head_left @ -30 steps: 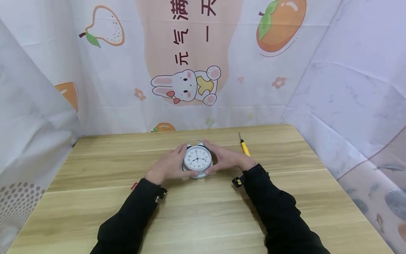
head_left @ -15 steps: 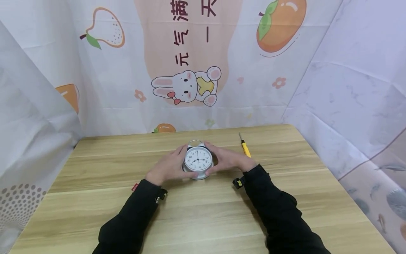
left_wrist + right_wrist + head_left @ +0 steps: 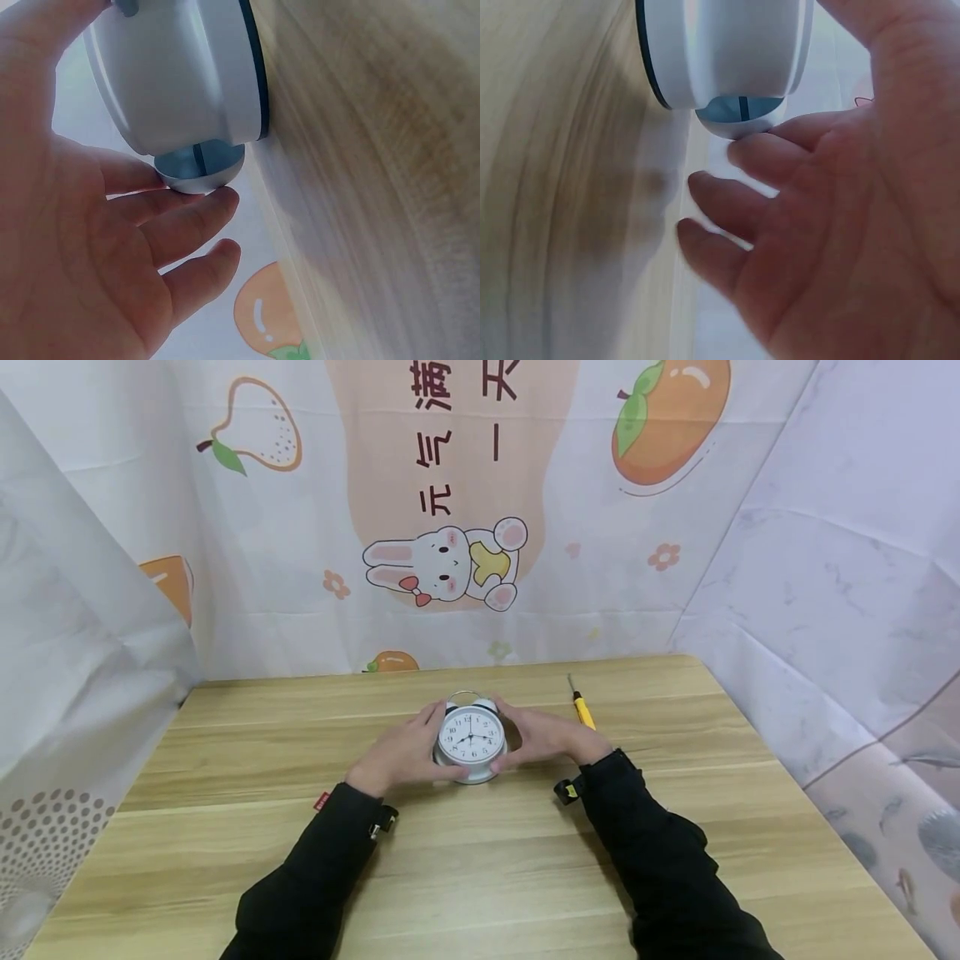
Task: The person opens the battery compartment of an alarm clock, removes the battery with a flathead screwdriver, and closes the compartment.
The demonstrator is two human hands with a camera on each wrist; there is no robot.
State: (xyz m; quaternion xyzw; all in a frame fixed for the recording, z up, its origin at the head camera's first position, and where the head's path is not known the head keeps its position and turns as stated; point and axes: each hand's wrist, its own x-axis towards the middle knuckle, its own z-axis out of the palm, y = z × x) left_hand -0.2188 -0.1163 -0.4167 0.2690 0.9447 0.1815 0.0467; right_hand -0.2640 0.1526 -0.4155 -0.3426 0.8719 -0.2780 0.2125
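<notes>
A white twin-bell alarm clock lies face up on the wooden table, between both hands. My left hand grips it from the left, thumb at its lower edge and fingers up by a bell. From the right my right hand holds it the same way, thumb low and fingertips at the other bell. In the left wrist view, fingers curve under a silvery bell beside the clock's smooth side. The right wrist view shows fingertips touching the other bell, with the clock's dark back rim against the wood.
A screwdriver with a yellow handle lies behind the right wrist, its shaft toward the back edge. Light wood table spreads around the hands. A printed curtain hangs behind it, and pale sheets flank both sides.
</notes>
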